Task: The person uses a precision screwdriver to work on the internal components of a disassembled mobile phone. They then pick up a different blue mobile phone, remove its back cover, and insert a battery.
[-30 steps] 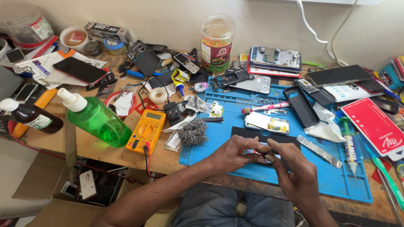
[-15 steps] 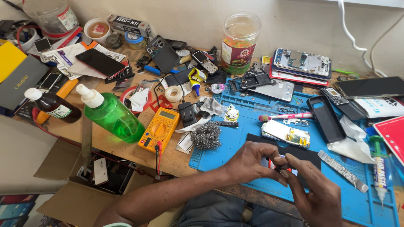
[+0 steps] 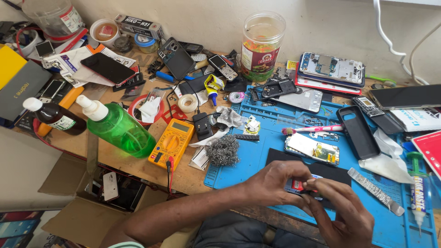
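Note:
Both my hands meet over the near edge of a blue work mat [image 3: 275,151]. My left hand [image 3: 275,183] and my right hand [image 3: 342,213] pinch a small flat electronic part [image 3: 298,186] with a red patch between their fingertips. Under them lies a black phone [image 3: 321,170], mostly covered. Just beyond sit an opened phone board [image 3: 312,149], a pink toothbrush [image 3: 314,129] and a ball of steel wool [image 3: 223,150].
A yellow multimeter [image 3: 173,143], a green spray bottle [image 3: 117,126] and a dark bottle [image 3: 55,117] stand at left. A clear jar [image 3: 259,46], stacked phones [image 3: 330,71], a black phone case [image 3: 357,131] and a glue tube [image 3: 415,193] crowd the bench. An open cardboard box [image 3: 92,202] sits below.
My view has shifted left and downward, so the bench appears further right. My hands have stayed together on the small part, drawn slightly nearer the mat's front edge.

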`<state>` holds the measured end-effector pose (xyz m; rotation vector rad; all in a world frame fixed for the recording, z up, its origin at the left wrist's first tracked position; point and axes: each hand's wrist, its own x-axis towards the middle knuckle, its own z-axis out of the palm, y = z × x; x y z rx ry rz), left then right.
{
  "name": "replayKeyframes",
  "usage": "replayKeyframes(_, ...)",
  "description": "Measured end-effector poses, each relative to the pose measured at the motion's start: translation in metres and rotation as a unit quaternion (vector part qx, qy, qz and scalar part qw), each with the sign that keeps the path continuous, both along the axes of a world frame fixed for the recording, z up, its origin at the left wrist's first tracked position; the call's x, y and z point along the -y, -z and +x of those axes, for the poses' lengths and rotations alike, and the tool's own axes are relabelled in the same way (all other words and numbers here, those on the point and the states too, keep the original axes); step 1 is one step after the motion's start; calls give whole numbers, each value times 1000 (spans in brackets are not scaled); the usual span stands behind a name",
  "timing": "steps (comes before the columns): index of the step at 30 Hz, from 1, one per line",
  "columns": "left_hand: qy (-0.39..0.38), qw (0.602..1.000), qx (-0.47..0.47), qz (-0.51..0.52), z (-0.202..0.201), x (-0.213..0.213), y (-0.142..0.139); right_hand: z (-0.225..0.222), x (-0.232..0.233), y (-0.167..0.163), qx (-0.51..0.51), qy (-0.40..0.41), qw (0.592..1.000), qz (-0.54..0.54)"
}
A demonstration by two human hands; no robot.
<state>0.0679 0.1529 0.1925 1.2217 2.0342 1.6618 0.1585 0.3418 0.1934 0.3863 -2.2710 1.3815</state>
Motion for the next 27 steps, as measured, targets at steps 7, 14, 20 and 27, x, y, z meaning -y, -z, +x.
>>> replayKeyframes(7,-2,996,73,42,3,-1,3,1,4,-8,-85,-14,995,46)
replayKeyframes(14,-54,988,-142,-35,0,14,-23,4,6,-20,-12,11,1000,15)
replayKeyframes(20,-46,970,-227,-78,-3,34,-16,-2,1,-23,-47,-16,997,51)
replayKeyframes(27,-70,973,-215,-48,-3,33,1,-3,-1,-26,-15,-69,997,3)
